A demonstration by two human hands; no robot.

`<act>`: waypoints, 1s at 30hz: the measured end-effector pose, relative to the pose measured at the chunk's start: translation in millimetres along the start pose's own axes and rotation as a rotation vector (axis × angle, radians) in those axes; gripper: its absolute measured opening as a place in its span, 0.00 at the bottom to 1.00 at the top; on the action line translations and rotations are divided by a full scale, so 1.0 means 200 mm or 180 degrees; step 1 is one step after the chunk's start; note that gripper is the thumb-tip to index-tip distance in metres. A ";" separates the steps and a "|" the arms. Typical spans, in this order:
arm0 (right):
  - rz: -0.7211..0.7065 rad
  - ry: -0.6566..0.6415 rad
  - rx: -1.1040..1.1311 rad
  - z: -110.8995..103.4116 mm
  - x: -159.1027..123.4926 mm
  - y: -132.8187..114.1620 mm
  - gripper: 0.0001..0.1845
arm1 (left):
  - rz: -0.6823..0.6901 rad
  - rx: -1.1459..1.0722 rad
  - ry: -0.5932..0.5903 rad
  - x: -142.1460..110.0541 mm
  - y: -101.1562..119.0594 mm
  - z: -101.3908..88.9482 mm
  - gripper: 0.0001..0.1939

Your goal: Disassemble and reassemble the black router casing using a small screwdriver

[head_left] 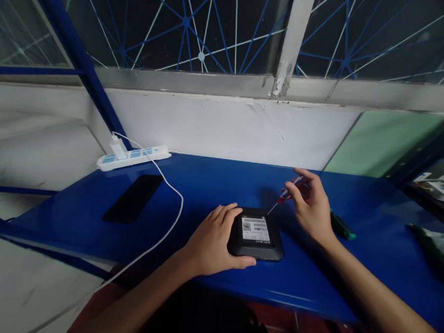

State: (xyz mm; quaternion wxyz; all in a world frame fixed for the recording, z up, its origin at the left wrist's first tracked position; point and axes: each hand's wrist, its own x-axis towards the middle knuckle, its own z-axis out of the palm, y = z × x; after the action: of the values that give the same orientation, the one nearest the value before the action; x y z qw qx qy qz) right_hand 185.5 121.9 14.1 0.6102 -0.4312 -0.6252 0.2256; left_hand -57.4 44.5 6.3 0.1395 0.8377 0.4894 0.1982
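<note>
A flat black device (256, 249) with a white printed label (255, 230) lies on the blue table (213, 181). My left hand (217, 237) grips its left side, thumb along the near edge and fingers at the far left corner. In my right hand (312, 203) is a thin screwdriver (281, 196) with a red collar, held between thumb and fingers. Its shaft slants down to the left, and the tip meets the device near the label's far right corner. Whether it sits in a screw is too small to tell.
A green and black tool (342, 225) lies right of my right hand. Leftward are a dark flat slab (133, 199), a white power strip (135, 157) and a white cable (182, 204) crossing the table. A green-edged bag (438, 252) sits far right. A wall (228, 129) rises behind.
</note>
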 end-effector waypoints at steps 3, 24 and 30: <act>-0.0068 0.0156 -0.0037 0.00 0.01 0.01 0.21 | -0.0023 -0.0036 -0.0010 0.00 0.00 -0.01 0.51; 0.0064 -0.0345 0.0075 0.00 -0.04 -0.07 0.20 | -0.0324 -0.0210 0.0210 0.01 -0.03 0.02 0.49; 0.0023 -0.0519 0.0102 0.01 -0.06 -0.09 0.19 | -0.0289 -0.0200 0.0191 0.01 -0.03 0.01 0.49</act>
State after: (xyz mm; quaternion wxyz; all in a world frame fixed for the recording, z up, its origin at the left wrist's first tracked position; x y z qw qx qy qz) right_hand 176.4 103.2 22.4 0.5632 -0.4038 -0.6676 0.2721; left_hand -59.8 48.5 2.8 0.1599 0.8035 0.5244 0.2319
